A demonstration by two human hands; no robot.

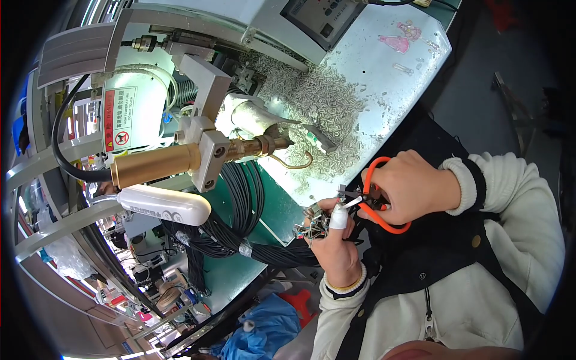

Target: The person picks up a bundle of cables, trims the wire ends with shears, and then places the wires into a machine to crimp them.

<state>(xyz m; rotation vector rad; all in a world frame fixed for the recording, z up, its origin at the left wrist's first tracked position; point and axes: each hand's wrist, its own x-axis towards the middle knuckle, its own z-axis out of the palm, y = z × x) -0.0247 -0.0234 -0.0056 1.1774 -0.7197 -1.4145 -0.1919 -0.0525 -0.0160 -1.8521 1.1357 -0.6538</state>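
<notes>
My left hand (337,255) is closed around the ends of a bundle of black cables (281,253), with thin coloured wire ends (311,224) fanning out past the fingers. White tape (339,217) wraps one of its digits. My right hand (414,183) grips scissors with orange handles (401,229). Their metal blades (354,202) point left and reach the taped digit. A small dark grey piece (344,192) shows at the blade tips; what it is I cannot make out. The right fingers are partly hidden behind the handle loops.
A soldering-type machine with a brass cylinder (157,165) and metal bracket (207,155) juts out at left. Below it hangs a white lamp-like housing (165,204). Many small clear-grey tubular bits (333,99) cover the white tabletop (426,57). A control box (324,21) stands at the back.
</notes>
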